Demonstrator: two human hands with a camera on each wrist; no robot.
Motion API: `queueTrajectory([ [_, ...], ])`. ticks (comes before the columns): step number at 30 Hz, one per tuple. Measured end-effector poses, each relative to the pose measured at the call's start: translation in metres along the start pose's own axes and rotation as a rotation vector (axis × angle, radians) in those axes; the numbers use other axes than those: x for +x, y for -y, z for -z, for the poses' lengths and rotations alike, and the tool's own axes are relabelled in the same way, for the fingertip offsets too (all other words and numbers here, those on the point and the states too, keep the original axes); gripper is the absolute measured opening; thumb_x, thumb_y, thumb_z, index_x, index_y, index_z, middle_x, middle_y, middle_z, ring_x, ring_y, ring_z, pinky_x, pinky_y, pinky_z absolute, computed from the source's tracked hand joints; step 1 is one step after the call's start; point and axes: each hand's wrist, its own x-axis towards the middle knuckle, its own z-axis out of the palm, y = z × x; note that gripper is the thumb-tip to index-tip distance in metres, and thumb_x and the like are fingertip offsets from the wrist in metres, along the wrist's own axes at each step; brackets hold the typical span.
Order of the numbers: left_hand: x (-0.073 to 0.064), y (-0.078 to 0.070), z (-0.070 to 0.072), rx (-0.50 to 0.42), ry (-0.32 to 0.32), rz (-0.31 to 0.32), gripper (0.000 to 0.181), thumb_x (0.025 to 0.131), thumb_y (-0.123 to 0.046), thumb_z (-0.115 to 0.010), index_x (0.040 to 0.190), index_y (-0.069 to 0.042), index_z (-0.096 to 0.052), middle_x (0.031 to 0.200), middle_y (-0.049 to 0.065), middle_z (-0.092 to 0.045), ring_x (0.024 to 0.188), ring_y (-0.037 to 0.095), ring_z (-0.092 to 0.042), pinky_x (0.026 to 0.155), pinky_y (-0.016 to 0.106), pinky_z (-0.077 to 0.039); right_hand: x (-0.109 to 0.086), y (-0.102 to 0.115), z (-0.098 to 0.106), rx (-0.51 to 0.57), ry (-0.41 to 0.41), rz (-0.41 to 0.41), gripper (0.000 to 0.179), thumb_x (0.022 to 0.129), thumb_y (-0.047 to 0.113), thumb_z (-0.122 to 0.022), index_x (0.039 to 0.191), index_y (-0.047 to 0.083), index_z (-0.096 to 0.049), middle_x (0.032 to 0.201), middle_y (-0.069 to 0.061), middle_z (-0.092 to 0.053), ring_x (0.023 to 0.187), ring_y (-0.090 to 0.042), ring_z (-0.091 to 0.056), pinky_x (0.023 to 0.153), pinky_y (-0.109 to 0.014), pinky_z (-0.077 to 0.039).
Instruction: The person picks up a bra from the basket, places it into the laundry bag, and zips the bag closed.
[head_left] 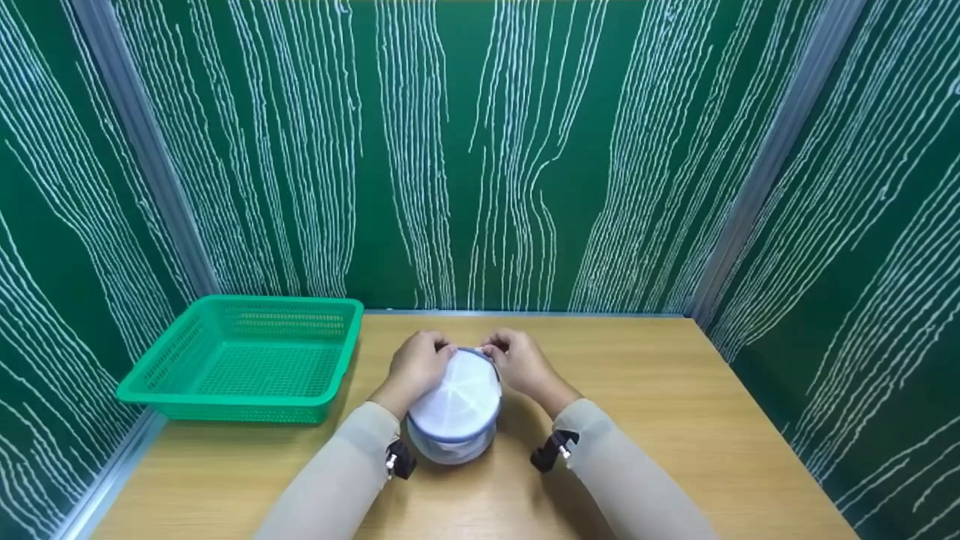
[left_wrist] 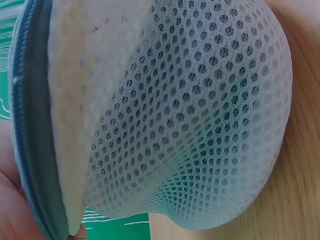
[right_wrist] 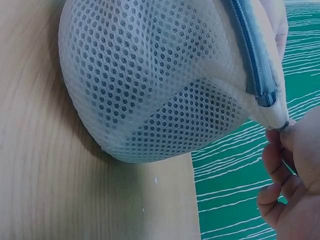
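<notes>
A white mesh laundry bag [head_left: 456, 397], rounded and holding its shape, stands on the table between both hands. Its blue zipper [right_wrist: 254, 50] runs round the rim beneath the pale, flat top. My left hand [head_left: 420, 365] pinches the far left part of the rim between thumb and fingers. At the far right of the rim, my right hand [head_left: 523, 369] pinches the edge near an end of the zipper; in the right wrist view the thumb and forefinger meet there. Whether they hold a zipper pull is too hidden to tell. The mesh side [left_wrist: 200, 110] fills much of the left wrist view.
A green plastic basket [head_left: 255, 409] with slotted sides stands on the left of the wooden table [head_left: 637, 420]. Green panels [head_left: 465, 187] with white wavy lines enclose the table at the back and sides. Each sleeve carries a small black wrist camera [head_left: 553, 451].
</notes>
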Motion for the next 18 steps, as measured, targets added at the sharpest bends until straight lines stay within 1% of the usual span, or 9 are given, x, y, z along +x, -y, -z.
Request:
queueTrajectory([
  [2,0.0,0.002,-0.001,-0.006,-0.002,0.0,0.017,0.113,-0.025,-0.069,0.104,-0.016,-0.081,0.11,0.006,-0.079,0.108,0.027,-0.071,0.102,0.052,-0.059,0.0,-0.002,0.0,0.002,-0.001,0.014,0.011,0.109,0.001,-0.071,0.103,0.007,-0.078,0.103,-0.009,-0.081,0.104,-0.024,-0.076,0.098,-0.045,-0.067],
  [4,0.001,0.004,-0.002,-0.012,-0.004,0.011,0.018,0.113,-0.025,-0.069,0.104,-0.015,-0.081,0.11,0.006,-0.079,0.107,0.027,-0.071,0.101,0.052,-0.059,0.0,-0.004,-0.001,0.0,0.003,0.017,0.012,0.108,0.0,-0.071,0.102,0.007,-0.078,0.103,-0.008,-0.081,0.104,-0.024,-0.076,0.098,-0.044,-0.067],
  [7,0.001,0.008,-0.003,-0.034,-0.004,0.057,0.019,0.114,-0.025,-0.068,0.107,-0.014,-0.081,0.112,0.007,-0.078,0.108,0.027,-0.07,0.102,0.051,-0.06,0.0,-0.005,0.0,-0.007,0.015,0.002,0.013,0.109,0.0,-0.07,0.103,0.009,-0.077,0.104,-0.008,-0.08,0.106,-0.024,-0.076,0.1,-0.043,-0.067],
  [11,0.0,0.012,-0.002,-0.053,-0.013,0.103,0.02,0.116,-0.026,-0.066,0.11,-0.013,-0.08,0.113,0.008,-0.076,0.107,0.027,-0.069,0.102,0.049,-0.06,-0.001,-0.008,0.002,-0.006,0.023,-0.01,0.013,0.108,-0.002,-0.069,0.104,0.008,-0.076,0.105,-0.008,-0.079,0.106,-0.024,-0.076,0.098,-0.04,-0.068],
  [14,0.0,0.014,-0.001,-0.06,-0.02,0.13,0.021,0.116,-0.026,-0.065,0.114,-0.012,-0.08,0.116,0.009,-0.076,0.109,0.027,-0.069,0.104,0.049,-0.06,-0.002,-0.009,0.004,0.01,0.024,-0.019,0.013,0.108,-0.003,-0.069,0.104,0.007,-0.075,0.104,-0.008,-0.079,0.104,-0.023,-0.076,0.097,-0.038,-0.068],
  [18,-0.001,0.015,0.001,-0.074,-0.03,0.179,0.023,0.117,-0.027,-0.063,0.123,-0.011,-0.079,0.125,0.01,-0.076,0.115,0.028,-0.069,0.11,0.051,-0.059,-0.004,-0.012,0.006,0.027,0.02,-0.022,0.013,0.108,-0.003,-0.069,0.102,0.006,-0.075,0.103,-0.009,-0.079,0.103,-0.022,-0.076,0.097,-0.038,-0.068],
])
